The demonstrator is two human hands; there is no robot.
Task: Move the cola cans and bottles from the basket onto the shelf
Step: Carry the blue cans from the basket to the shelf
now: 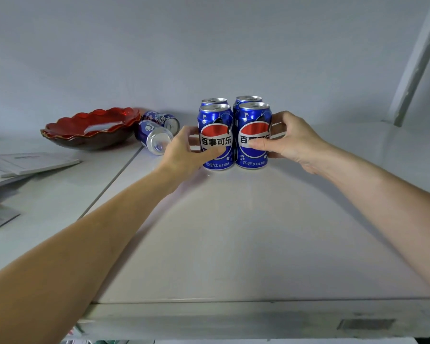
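Several blue cola cans stand upright in a tight block on the white shelf [233, 232], near the back wall. My left hand [184, 155] wraps the front left can [216, 125], thumb across its label. My right hand [291, 140] grips the front right can [252, 120], thumb on its label and fingers behind it. Two more cans [247, 99] stand right behind these, only their tops showing. The basket is out of view.
Two blue cans [154, 135] lie on their sides left of the block, beside a red scalloped bowl [92, 127]. Papers [25, 163] lie on the lower left surface. A grey upright post [417, 63] rises at the far right.
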